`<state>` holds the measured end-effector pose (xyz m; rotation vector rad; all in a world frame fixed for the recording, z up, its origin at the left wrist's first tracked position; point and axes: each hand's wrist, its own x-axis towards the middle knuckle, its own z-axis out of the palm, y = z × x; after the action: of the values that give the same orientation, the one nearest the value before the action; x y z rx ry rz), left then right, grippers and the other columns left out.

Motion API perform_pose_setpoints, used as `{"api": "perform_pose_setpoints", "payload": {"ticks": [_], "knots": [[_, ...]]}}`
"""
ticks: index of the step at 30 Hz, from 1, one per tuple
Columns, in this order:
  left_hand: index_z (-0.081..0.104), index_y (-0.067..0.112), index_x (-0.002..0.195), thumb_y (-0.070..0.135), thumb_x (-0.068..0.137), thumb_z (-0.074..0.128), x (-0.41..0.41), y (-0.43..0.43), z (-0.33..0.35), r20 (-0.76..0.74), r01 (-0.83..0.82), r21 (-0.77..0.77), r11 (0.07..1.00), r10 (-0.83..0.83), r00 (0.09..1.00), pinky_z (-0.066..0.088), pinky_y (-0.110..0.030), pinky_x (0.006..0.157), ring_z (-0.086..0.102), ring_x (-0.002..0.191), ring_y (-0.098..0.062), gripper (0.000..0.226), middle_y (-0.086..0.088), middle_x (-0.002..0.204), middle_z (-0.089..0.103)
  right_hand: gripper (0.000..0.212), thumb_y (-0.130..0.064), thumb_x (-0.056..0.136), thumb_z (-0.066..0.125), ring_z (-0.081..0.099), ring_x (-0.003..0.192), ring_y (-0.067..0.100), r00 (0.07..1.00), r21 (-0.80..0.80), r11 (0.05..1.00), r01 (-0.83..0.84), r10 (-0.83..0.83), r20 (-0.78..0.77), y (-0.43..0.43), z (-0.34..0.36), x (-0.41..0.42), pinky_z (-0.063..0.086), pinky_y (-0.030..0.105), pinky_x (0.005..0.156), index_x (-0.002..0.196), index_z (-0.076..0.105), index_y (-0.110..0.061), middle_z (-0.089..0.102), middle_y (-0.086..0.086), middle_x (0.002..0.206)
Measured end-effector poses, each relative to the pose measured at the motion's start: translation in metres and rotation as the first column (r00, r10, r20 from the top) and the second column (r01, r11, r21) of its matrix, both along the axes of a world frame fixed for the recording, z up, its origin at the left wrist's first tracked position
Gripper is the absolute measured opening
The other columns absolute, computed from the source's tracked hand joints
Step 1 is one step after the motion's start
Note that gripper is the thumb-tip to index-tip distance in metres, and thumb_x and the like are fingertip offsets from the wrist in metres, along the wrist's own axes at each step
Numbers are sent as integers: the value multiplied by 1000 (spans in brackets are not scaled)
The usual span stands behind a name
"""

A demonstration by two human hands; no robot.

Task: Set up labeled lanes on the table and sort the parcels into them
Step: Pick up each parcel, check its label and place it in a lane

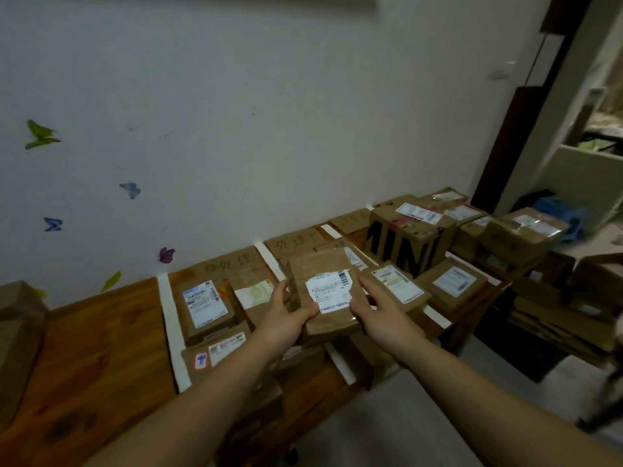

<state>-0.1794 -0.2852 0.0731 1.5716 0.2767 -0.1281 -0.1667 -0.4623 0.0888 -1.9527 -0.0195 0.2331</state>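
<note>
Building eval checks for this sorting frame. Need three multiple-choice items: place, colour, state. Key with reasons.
1. Where is the MINI-printed box relative to the held parcel? A) right of it B) left of it C) under it
2. Colour of the tape strips dividing the wooden table? A) red B) black C) white
3. The held parcel is: A) in one hand only B) gripped by both hands C) lying untouched

1 A: the box stands right of the parcel. 2 C: white strips cross the wood. 3 B: left hand and right hand grip its sides.
</note>
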Motion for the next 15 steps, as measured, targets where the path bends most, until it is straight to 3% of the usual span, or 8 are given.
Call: {"api": "perform_pose_setpoints", "payload": {"ticks": [2, 3, 7, 11, 13, 15], "knots": [[19, 41, 145, 20, 85, 67, 18, -16, 1, 0, 19, -28, 999, -19, 1000, 55, -41, 85, 59, 109, -24, 79, -4, 145, 41, 55, -36, 95, 52, 54, 117, 16, 999, 7, 999, 48, -48, -10, -15, -3, 19, 49, 41, 97, 145, 31, -38, 46, -1, 142], [18, 41, 145, 20, 84, 67, 27, -26, 1, -3, 21, -29, 999, -21, 1000, 53, -44, 90, 57, 112, -25, 81, -4, 144, 42, 54, -35, 95, 52, 55, 117, 18, 998, 15, 998, 60, -60, -14, -23, -3, 28, 50, 42, 96, 145, 32, -38, 48, -1, 140], [18, 43, 145, 22, 83, 69, 67, -66, 1, -1, 20, 1, 1000, -20, 1000, 47, -48, 98, 55, 117, -24, 83, 2, 138, 47, 50, -31, 97, 51, 53, 107, 10, 999, 32, 999, 38, -39, 9, -64, -7, 71, 48, 24, 79, 145, 35, -30, 49, -1, 139], [20, 41, 144, 20, 86, 66, 106, -115, 6, -7, -3, -19, 1000, 3, 1000, 50, -45, 94, 59, 109, -21, 77, 2, 132, 53, 52, -32, 96, 53, 56, 100, 7, 1000, 20, 1000, -12, 12, 6, -110, -6, 124, 52, 27, 77, 145, 34, -34, 49, -4, 138], [23, 47, 141, 30, 82, 68, 123, -136, 6, 4, -42, 30, 999, 42, 999, 50, -47, 95, 57, 112, -20, 77, 4, 134, 52, 52, -30, 97, 52, 53, 110, 10, 998, -17, 998, -55, 56, 23, -126, -6, 148, 51, 27, 82, 146, 34, -32, 47, -2, 142], [25, 53, 138, 42, 71, 69, 138, -149, 3, 8, -57, 96, 994, 56, 998, 47, -50, 98, 54, 119, -21, 81, 4, 139, 49, 52, -26, 98, 50, 47, 109, 7, 995, -47, 995, -92, 94, 33, -137, -5, 167, 43, 14, 70, 147, 33, -28, 42, 0, 146]]}}
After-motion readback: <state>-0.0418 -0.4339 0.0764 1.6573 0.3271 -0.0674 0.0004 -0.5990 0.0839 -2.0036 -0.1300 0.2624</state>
